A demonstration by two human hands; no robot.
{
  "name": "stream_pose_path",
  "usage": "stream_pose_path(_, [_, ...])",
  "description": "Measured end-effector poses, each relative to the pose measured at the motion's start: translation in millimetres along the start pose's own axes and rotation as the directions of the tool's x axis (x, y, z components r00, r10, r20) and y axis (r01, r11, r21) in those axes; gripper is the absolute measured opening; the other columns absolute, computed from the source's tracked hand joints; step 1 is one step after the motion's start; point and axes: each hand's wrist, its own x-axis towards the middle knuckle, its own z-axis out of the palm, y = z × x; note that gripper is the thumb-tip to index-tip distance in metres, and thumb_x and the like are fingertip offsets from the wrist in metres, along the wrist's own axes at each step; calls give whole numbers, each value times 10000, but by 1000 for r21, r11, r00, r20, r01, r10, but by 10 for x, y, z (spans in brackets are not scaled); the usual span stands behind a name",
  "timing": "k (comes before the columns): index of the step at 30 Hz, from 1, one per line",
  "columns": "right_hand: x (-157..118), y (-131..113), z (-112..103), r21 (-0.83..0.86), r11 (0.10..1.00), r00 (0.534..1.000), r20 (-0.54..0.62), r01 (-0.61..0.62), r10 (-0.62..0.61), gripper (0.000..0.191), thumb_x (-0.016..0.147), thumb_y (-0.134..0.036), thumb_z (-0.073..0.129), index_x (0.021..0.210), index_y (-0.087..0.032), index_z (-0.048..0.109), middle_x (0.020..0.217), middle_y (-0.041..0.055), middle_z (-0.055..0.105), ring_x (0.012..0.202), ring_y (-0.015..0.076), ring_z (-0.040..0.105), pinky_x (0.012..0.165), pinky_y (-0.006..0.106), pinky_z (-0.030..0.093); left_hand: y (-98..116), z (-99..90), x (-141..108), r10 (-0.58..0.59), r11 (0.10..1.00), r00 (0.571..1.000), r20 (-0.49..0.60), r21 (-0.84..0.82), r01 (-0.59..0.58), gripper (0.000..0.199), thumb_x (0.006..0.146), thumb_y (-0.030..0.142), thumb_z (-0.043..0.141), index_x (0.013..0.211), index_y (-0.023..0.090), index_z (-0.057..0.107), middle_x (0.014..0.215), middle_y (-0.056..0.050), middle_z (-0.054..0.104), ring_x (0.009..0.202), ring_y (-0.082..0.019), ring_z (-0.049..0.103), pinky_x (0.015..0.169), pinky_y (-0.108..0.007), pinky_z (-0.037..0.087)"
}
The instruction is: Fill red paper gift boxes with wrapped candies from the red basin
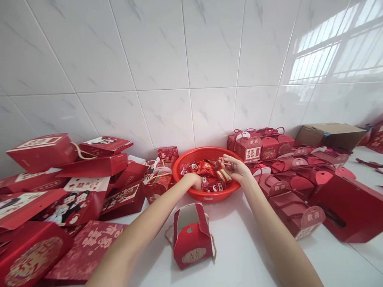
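Observation:
A red plastic basket [206, 195] with a perforated wall stands near the tiled wall and holds many wrapped candies [206, 167]. My left hand [196, 181] reaches down into its near side, fingers hidden among the candies. At the basket's right side, my right hand [235, 168] has its fingers bent inward over the candies; something small and reddish shows at the fingertips, too small to name. A cream-and-gold wrapped piece [223, 175] lies just below that hand. In front of the basket, between my forearms, an open-topped red gift box [193, 245] with rope handles stands upright.
Red gift boxes [89, 199] lie piled on the left. Rows of small red boxes [287, 171] with cord handles fill the right, beside a larger dark red box [347, 207]. A cardboard box [329, 133] stands at the back right, against the white tiled wall [161, 48].

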Motion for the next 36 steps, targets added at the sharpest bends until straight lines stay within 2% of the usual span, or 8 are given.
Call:
stream_pose_path(4, [-74,-30,71,57,996,998,-31,-61,63,304,717,8,625,948,-190,616,911,37,734,746,139,716,669,248,632,0,-46,-45,-7,1000,1000,10,10,7,201,392,14,678,404,195,591,425,-34,554,653,-292,644,709,-406,528])
stream_pose_path(9, [-99,-28,108,72,997,997,-75,-7,12,381,667,15,634,976,-208,628,1073,45,737,736,141,708,622,252,608,-15,-72,-127,8,1000,999,34,13,-9,140,425,58,665,461,193,651,465,-56,596,668,-289,643,687,-372,517])
stream_pose_path(13, [-93,-31,95,21,1000,994,-108,-1,3,401,637,-3,651,983,-203,630,1107,61,735,723,152,701,550,242,575,18,-55,-153,1,999,994,110,49,-6,102,424,102,689,448,188,641,455,-50,599,611,-262,625,633,-342,507])
stream_pose_path(16, [-91,-42,97,-7,1000,994,-113,-1,0,375,631,-10,653,960,-189,628,1085,76,740,693,152,691,520,238,554,74,-32,-181,-3,997,993,119,75,-6,109,432,124,692,411,186,605,426,-42,577,571,-246,604,609,-335,499])
stream_pose_path(20, [-97,-45,128,-9,1000,991,-132,4,-5,338,625,-6,639,912,-181,616,1010,70,751,657,137,678,524,227,544,155,-9,-248,7,996,997,83,88,-14,164,440,110,675,378,186,544,417,-43,556,550,-249,590,603,-358,495])
stream_pose_path(23, [-120,-43,158,-14,1000,990,-142,2,-4,324,628,-10,630,904,-180,613,941,57,756,636,130,672,519,217,536,208,16,-276,28,997,998,50,71,-32,140,452,112,682,423,192,571,455,-42,583,574,-256,607,619,-356,502])
stream_pose_path(30, [-203,-46,195,-45,999,989,-149,-3,-4,298,633,-11,617,879,-178,620,825,48,756,585,126,648,504,214,513,353,141,-258,49,999,997,-64,-5,-50,217,478,94,708,431,199,523,604,-95,659,813,-330,670,735,-352,513])
stream_pose_path(36, [-252,-58,228,-62,998,991,-135,1,-9,289,626,-22,632,869,-178,634,804,46,762,589,143,662,506,229,520,348,81,-308,31,975,985,-172,-210,-67,169,525,31,626,507,185,561,542,-20,605,742,-258,664,710,-302,513])
